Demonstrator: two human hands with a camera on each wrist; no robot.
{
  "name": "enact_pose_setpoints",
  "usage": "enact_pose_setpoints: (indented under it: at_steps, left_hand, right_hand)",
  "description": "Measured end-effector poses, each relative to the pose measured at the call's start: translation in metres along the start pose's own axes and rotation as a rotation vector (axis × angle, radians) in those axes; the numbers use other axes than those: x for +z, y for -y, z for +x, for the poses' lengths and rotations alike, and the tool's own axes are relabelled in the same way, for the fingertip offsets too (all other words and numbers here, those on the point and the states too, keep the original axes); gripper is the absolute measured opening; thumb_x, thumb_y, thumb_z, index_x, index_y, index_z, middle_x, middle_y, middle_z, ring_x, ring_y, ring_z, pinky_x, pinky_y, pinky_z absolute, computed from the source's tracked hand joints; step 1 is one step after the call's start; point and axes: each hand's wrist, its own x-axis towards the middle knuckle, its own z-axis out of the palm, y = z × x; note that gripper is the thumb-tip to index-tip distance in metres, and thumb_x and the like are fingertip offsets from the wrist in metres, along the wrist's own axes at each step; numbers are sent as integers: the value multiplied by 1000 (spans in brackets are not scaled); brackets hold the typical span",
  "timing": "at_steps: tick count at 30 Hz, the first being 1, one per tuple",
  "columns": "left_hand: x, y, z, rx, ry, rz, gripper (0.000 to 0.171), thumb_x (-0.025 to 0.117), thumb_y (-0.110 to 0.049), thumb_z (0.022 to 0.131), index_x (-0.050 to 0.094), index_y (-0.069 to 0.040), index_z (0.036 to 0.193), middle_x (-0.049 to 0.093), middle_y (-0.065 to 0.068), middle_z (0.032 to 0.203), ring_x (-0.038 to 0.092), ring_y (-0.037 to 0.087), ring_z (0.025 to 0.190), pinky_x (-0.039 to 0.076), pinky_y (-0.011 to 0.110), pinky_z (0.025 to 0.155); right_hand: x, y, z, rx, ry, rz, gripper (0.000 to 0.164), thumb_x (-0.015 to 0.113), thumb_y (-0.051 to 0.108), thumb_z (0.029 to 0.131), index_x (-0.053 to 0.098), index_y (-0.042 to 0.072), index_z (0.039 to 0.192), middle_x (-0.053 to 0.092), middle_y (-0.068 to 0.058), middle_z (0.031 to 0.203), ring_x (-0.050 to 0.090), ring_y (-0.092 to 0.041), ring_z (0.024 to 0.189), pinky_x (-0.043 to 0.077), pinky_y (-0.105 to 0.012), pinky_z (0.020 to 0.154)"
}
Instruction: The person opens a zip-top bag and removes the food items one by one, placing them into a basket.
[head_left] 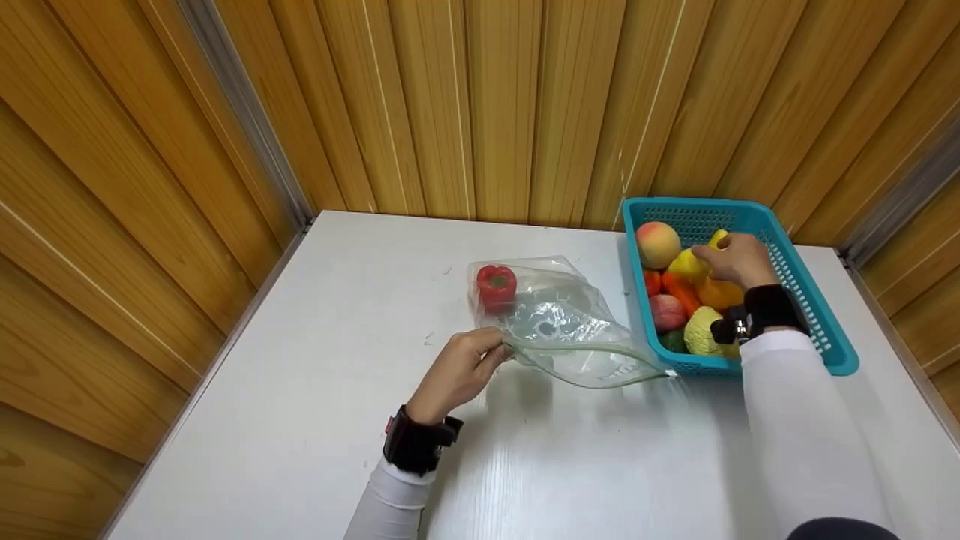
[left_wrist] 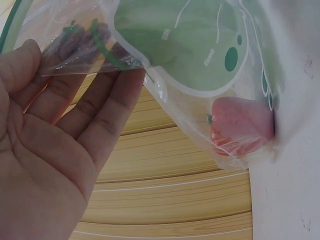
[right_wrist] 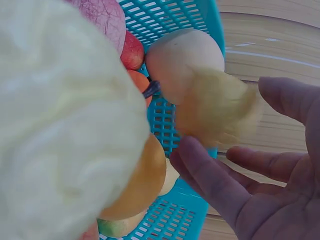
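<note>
My left hand (head_left: 461, 367) pinches the rim of a clear zip bag (head_left: 592, 349) at its left end. The bag lies on the table with its mouth towards me, and green print shows in the left wrist view. A red bell pepper (head_left: 495, 285) sits in the far left corner of the bag. My right hand (head_left: 739, 261) is over the basket (head_left: 817, 319), thumb and fingers parted around a yellow fruit or vegetable (right_wrist: 220, 107). That yellow thing is blurred in the right wrist view, and its kind is unclear.
In the turquoise basket are a peach (head_left: 658, 244), a reddish round fruit (head_left: 667, 312), an orange pepper-like piece (head_left: 681, 291) and a pale wrinkled yellow-green piece (head_left: 703, 330). Wood-patterned panels (head_left: 495, 112) stand behind the white table (head_left: 315, 375).
</note>
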Motion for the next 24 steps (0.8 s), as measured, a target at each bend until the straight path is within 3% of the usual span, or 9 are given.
enact_pose_setpoints:
  at_steps: [10, 16, 24]
  left_hand:
    - [1, 2, 0, -1, 11, 3, 11, 65, -6, 101, 76, -5, 99, 69, 1, 89, 53, 7, 79, 48, 25, 74]
    - [1, 2, 0, -1, 8, 4, 12, 65, -8, 101, 75, -5, 95, 68, 1, 88, 51, 7, 78, 47, 24, 72]
    - [2, 1, 0, -11, 6, 9, 13, 65, -9, 101, 73, -4, 92, 66, 1, 84, 51, 7, 76, 45, 24, 70]
  right_hand:
    - [-5, 6, -12, -44, -33, -29, 81, 48, 48, 108, 26, -15, 154, 34, -42, 151, 48, -54, 126, 40, -64, 110]
    - [-2, 20, -31, -151, -106, -68, 73, 49, 47, 108, 37, -12, 148, 38, -39, 149, 41, -54, 127, 38, -68, 108]
    - [11, 43, -65, -298, -237, -83, 64, 53, 41, 108, 45, -10, 145, 46, -36, 145, 51, -53, 122, 46, -66, 100]
